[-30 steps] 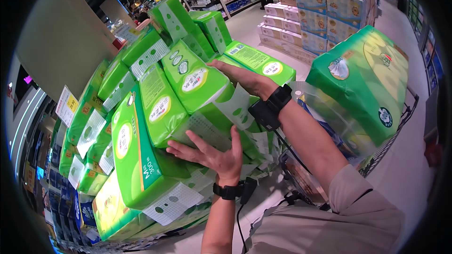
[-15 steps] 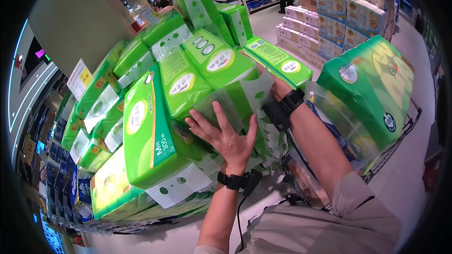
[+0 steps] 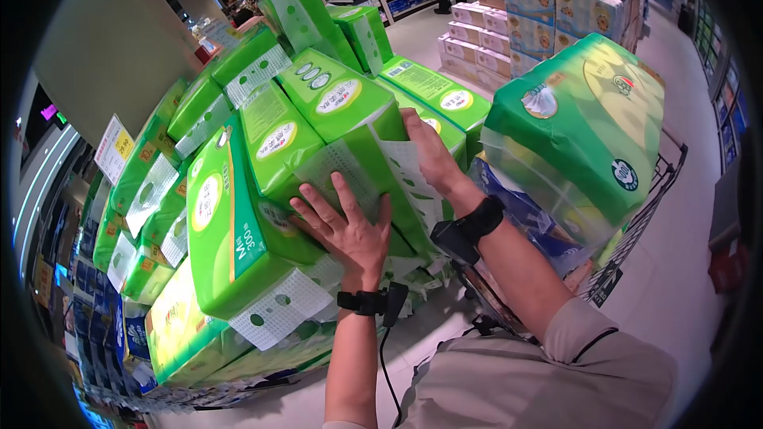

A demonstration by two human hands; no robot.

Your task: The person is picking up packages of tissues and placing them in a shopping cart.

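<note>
Two hands rest on the near end of the green tissue pack (image 3: 338, 107), which sits mid-stack and slopes toward me. The left hand (image 3: 350, 232) lies flat with fingers spread; the right hand (image 3: 429, 155) lies along the pack's right edge, apart from the left, and I cannot tell whether it grips. With no firm clamp, I judge the slick pack may slip, and the leaning pack (image 3: 230, 230) on its left could slide to the floor (image 3: 691, 254).

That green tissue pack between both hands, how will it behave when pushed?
Likely soft and light: the green tissue pack looks film-wrapped. Its glossy wrap may slide under the left hand and right hand. Tilted on the stack, it could slip.
</note>
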